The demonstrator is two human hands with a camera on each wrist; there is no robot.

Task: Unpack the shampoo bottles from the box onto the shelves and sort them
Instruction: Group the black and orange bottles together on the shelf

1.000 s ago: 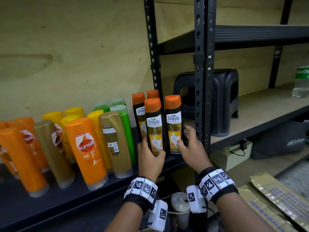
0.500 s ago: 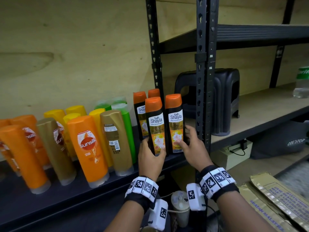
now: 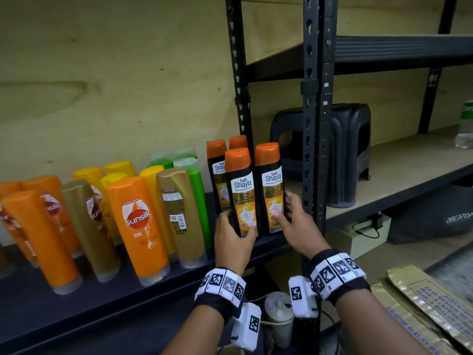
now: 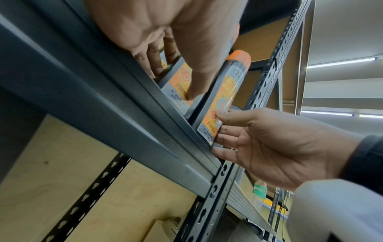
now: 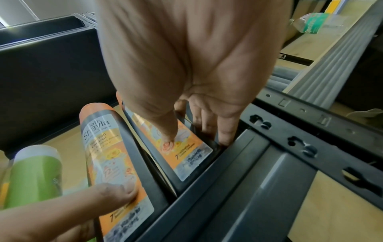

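Observation:
Several black Safi Shayla shampoo bottles with orange caps stand at the right end of the dark shelf (image 3: 102, 303). My left hand (image 3: 236, 226) grips the front left bottle (image 3: 242, 190) low down, thumb on its label. My right hand (image 3: 284, 208) grips the front right bottle (image 3: 272, 185), fingers round its right side. Both bottles stand upright, side by side at the shelf edge. Two more bottles (image 3: 217, 170) stand behind them. The left wrist view shows my left hand (image 4: 172, 78) on its bottle (image 4: 178, 78). The right wrist view shows my right hand (image 5: 196, 139) on its bottle (image 5: 186, 152).
Orange (image 3: 138, 226), gold (image 3: 179, 213), yellow and green (image 3: 194, 180) Sunsilk bottles fill the shelf to the left. A black upright post (image 3: 314, 124) stands just right of my right hand. Beyond it sit a black plastic stool (image 3: 340, 149) and a clear drink bottle (image 3: 465, 124). Cardboard flaps (image 3: 422, 303) lie at lower right.
Almost nothing: both hands keep their hold on the two front bottles at the shelf edge, and the view has shifted slightly.

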